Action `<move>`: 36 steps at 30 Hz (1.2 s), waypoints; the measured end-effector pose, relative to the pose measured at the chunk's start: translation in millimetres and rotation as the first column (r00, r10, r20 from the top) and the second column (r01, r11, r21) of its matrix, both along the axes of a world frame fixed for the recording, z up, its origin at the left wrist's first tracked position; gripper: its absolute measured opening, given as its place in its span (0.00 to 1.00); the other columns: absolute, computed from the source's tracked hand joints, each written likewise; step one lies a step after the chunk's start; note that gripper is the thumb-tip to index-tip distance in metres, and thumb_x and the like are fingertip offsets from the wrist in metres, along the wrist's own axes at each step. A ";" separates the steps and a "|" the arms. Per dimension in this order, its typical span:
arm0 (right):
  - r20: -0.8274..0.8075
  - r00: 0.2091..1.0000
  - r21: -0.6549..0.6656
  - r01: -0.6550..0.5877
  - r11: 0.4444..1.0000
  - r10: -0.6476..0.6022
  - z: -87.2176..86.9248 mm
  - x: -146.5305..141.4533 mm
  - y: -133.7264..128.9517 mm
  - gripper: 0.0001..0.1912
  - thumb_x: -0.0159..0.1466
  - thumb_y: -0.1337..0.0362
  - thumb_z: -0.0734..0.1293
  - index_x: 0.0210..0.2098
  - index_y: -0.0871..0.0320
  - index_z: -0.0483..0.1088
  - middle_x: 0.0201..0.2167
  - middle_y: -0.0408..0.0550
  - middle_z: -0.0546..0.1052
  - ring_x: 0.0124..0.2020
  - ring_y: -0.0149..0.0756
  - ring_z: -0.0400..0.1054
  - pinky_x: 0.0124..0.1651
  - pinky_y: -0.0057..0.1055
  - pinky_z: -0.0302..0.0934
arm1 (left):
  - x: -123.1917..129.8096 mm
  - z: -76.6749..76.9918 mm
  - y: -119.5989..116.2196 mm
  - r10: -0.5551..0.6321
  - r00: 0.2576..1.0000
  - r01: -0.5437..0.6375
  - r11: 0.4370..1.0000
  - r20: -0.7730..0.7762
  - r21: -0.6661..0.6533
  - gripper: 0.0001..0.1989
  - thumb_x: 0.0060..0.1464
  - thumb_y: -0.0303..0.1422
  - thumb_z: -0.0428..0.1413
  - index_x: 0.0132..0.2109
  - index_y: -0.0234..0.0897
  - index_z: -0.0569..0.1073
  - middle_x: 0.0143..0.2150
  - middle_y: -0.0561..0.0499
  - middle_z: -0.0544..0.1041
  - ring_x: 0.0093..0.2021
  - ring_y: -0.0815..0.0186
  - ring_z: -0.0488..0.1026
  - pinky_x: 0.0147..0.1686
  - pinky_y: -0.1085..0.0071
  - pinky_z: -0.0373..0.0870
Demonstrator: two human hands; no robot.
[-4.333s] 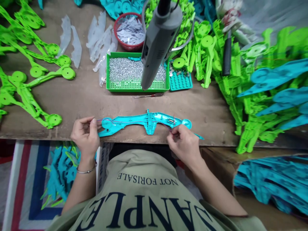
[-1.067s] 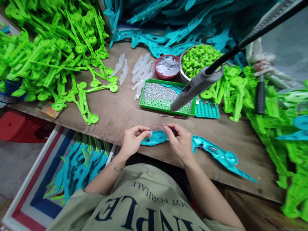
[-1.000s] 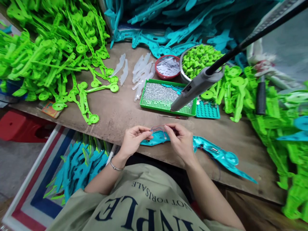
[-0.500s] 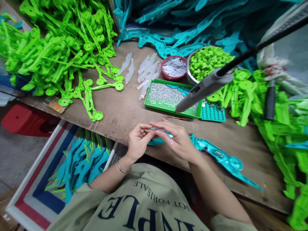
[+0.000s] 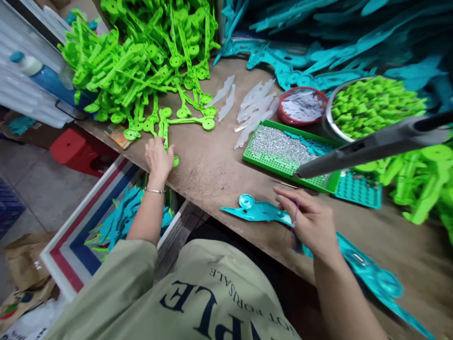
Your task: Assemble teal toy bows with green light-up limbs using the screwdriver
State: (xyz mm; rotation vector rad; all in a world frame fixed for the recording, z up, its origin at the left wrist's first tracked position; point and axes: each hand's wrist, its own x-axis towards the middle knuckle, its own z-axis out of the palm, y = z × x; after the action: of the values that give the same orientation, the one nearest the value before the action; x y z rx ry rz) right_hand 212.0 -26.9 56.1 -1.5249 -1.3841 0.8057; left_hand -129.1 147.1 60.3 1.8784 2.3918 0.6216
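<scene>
At the front left of the bench, my left hand (image 5: pixel 158 158) lies over a bright green plastic arm-shaped part (image 5: pixel 163 126), fingers bent around its middle and thumb on its right side. My right hand (image 5: pixel 313 219) is half closed around thin red and blue wires (image 5: pixel 294 219), which hang below its palm; anything else inside it is hidden. Under and beside that hand lies a turquoise plastic shell (image 5: pixel 260 211) with a round cup. Another turquoise shell (image 5: pixel 371 269) rests to the right, partly behind my right forearm. A thin screwdriver-like tool (image 5: pixel 286 183) lies just beyond my right fingertips.
A green tray (image 5: pixel 256 156) holds small silvery pieces. Behind it stand a red basket (image 5: pixel 283 113) of white strips and a metal bowl (image 5: pixel 329 118) of green pieces. Piled green parts (image 5: pixel 116 71) fill the left. A grey rod (image 5: pixel 354 146) crosses the right side.
My hands were together over the bench and are now apart. The left has moved left to the green part; the right has drawn off rightward with the wires. The view has shifted left.
</scene>
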 end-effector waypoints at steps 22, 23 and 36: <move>0.107 0.955 -0.034 0.283 0.959 -0.278 -45.9 -22.5 -12.2 0.15 0.62 0.50 0.72 0.37 0.55 0.80 0.31 0.49 0.84 0.30 0.40 0.76 0.33 0.35 0.69 | 39.9 -16.2 -1.0 -0.172 0.467 0.169 0.980 0.867 0.104 0.25 0.41 0.29 0.70 0.46 0.38 0.70 0.30 0.58 0.73 0.26 0.71 0.73 0.31 0.72 0.75; 0.132 0.953 -0.001 0.276 0.961 -0.273 -45.2 -23.2 -11.5 0.14 0.63 0.51 0.71 0.37 0.55 0.80 0.32 0.50 0.84 0.31 0.40 0.77 0.35 0.36 0.70 | 52.9 -22.8 -12.7 -0.174 0.351 0.187 0.976 0.920 0.113 0.29 0.39 0.30 0.72 0.49 0.39 0.69 0.34 0.57 0.74 0.27 0.72 0.73 0.32 0.72 0.76; 0.281 0.919 0.122 0.251 0.960 -0.276 -50.3 -31.4 -9.3 0.09 0.67 0.59 0.67 0.35 0.54 0.77 0.32 0.49 0.83 0.35 0.42 0.78 0.41 0.38 0.72 | 144.3 -62.1 -81.9 0.039 -0.024 0.258 0.966 0.999 -0.032 0.29 0.46 0.34 0.70 0.49 0.45 0.61 0.39 0.60 0.70 0.36 0.72 0.76 0.41 0.65 0.83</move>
State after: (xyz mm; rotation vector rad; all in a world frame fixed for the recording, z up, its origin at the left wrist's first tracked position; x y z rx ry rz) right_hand 180.6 -36.2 5.8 -1.7710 -1.3637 0.3573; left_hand 15.2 65.1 -1.7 0.7629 1.1217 1.1101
